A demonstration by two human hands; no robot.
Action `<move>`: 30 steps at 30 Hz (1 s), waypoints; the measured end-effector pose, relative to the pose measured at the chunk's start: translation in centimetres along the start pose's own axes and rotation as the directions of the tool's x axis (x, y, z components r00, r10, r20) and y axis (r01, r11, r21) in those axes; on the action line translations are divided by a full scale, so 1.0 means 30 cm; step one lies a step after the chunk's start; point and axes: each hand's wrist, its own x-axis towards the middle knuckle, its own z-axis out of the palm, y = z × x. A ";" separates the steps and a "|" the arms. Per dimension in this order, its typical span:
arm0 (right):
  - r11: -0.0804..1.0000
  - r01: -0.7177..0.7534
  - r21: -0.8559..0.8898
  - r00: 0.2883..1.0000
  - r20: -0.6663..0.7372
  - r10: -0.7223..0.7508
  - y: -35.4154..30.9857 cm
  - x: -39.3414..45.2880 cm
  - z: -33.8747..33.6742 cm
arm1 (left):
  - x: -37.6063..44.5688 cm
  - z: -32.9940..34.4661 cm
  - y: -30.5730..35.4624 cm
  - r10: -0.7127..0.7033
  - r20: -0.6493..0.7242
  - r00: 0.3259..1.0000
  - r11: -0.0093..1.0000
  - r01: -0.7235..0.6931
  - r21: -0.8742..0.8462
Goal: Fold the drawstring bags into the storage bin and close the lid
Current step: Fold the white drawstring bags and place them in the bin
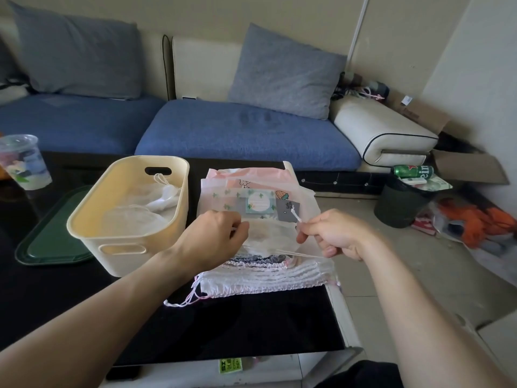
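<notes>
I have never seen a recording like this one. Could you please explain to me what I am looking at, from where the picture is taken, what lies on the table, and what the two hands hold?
There is no machine here. A person wears a camera on the head, so the single picture looks forward and down at their own arms. The left hand and the right hand each pinch part of a translucent drawstring bag, the right one on its white cord. Under it, on the black table, lies a stack of more bags. Beside the stack stands an open cream storage bin with some bags already inside. Its green lid lies flat to the left, near a plastic cup. A blue sofa is behind.
</notes>
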 end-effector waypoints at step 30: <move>0.857 0.489 -0.161 0.867 0.199 -0.458 -0.063 -0.008 0.223 | -0.060 -0.008 0.062 -0.016 0.126 0.992 0.915 0.065 -0.398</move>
